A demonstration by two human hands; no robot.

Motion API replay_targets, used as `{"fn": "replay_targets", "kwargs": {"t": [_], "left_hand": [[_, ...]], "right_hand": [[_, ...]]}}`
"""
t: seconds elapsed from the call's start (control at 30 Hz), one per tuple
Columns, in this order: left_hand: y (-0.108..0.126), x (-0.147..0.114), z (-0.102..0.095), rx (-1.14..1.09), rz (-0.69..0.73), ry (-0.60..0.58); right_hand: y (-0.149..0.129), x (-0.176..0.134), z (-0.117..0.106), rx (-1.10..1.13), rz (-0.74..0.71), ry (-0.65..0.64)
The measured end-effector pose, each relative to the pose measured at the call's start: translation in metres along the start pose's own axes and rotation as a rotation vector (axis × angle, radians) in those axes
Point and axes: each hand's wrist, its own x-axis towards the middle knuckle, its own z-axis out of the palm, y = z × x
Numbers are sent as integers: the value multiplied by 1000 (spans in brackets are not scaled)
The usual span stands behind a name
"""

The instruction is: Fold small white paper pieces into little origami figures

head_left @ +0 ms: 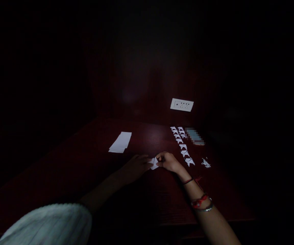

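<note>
Between my two hands, just above or on the dark red table (pixel 142 190), is a small folded piece of white paper (pixel 154 164). My left hand (pixel 139 165) grips its left edge with the fingers, dim in shadow. The thumb and fingers of my right hand (pixel 169 162) pinch its right side. To the right lie folded paper pieces (pixel 184 153) with pointed ends, set out in two lines, one longer than the other. A stack of white paper strips (pixel 121 142) rests to the left, its edges not quite even.
Small white paper scraps (pixel 206 163) lie in a heap at the right. Behind them is a phone-like flat object (pixel 195 136), its surface blurred out. A white socket panel (pixel 182 104) is on the back wall. The surroundings are very dark.
</note>
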Motion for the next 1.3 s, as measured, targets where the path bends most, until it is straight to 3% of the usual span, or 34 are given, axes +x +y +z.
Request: {"fn": "replay_targets", "kwargs": {"t": [0.3, 0.53, 0.8, 1.1, 1.3], "left_hand": [[6, -2, -7, -26, 12, -23], [-3, -7, -13, -115, 42, -67], [-18, -5, 0, -220, 27, 1], [-15, -5, -1, -202, -14, -27], [-4, -2, -5, -181, -77, 15]], "right_hand": [[-1, 2, 3, 91, -59, 5], [-3, -2, -3, -65, -186, 107], [-8, -8, -6, -128, -377, 8], [-7, -10, -7, -222, -477, -76], [-12, -12, -8, -324, -552, -81]]}}
